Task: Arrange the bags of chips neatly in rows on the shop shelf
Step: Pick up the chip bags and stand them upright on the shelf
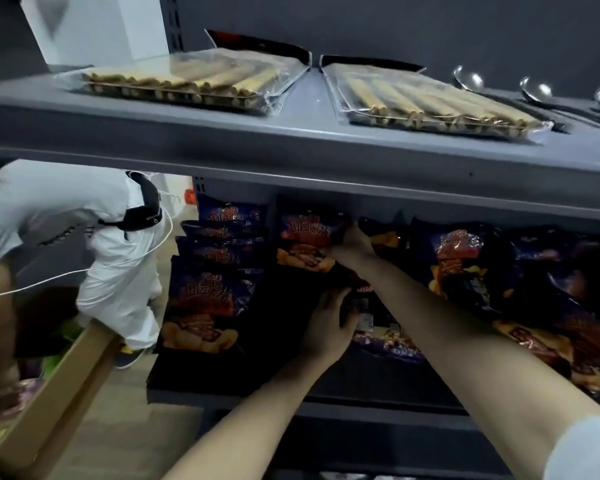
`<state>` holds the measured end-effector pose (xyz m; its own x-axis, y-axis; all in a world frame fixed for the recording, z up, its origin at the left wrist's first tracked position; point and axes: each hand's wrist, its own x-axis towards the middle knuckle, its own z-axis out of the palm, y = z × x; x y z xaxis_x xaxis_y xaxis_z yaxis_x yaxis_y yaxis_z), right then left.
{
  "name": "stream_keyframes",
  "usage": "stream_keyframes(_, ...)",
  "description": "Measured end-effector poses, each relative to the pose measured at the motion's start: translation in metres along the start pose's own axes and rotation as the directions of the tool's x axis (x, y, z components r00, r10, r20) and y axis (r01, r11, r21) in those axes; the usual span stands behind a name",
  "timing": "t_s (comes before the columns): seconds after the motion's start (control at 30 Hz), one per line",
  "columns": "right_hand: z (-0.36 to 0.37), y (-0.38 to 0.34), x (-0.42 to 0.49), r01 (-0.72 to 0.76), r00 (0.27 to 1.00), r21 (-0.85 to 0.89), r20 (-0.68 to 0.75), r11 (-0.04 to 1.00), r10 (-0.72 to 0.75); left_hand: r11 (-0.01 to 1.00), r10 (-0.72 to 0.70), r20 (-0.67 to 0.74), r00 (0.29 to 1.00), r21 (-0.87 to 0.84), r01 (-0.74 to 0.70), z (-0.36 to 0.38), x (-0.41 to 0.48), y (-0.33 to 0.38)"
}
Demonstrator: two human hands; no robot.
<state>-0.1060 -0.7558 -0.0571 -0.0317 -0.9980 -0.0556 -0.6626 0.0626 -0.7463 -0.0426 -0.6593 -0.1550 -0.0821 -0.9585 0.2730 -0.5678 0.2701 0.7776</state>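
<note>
On the shelf (257,368): one row (201,299) is standing done; right hand (352,244) is gripping an upright bag (305,237); left hand (326,323) is reaching low, grip unclear; heap (465,265) is lying unsorted.

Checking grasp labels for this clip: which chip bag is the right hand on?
The lone upright bag in the middle: the right hand holds its edge. The left row stands untouched; the right heap lies loose.
</note>
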Motion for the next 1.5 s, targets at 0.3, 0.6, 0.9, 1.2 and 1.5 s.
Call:
stream_keyframes(0.3,0.034,0.004,0.011,-0.083,0.996,0.066,-0.008,0.994,0.083,0.998,-0.031,-0.022,0.999,-0.060,0.030,0.002,0.002,-0.007)
stream_keyframes(0.6,0.053,0.018,-0.001,0.318,0.859,0.156,-0.465,0.935,-0.215,0.995,-0.065,-0.013,0.998,-0.070,0.064,0.006,0.007,-0.011)
stream_keyframes(0.9,0.031,0.000,-0.035,0.312,0.904,0.160,-0.354,0.937,-0.240,0.996,-0.031,-0.163,0.986,-0.086,0.017,0.004,0.010,-0.013)
stream_keyframes(1.2,-0.031,0.015,-0.090,0.353,0.872,0.032,-0.372,0.935,-0.317,0.965,0.220,-0.379,0.899,-0.051,-0.257,-0.037,0.018,0.016)
stream_keyframes(1.5,-0.014,0.017,-0.128,0.406,0.800,-0.025,-0.474,0.914,-0.368,0.764,0.637,-0.217,0.740,0.305,-0.569,-0.117,0.064,0.035)
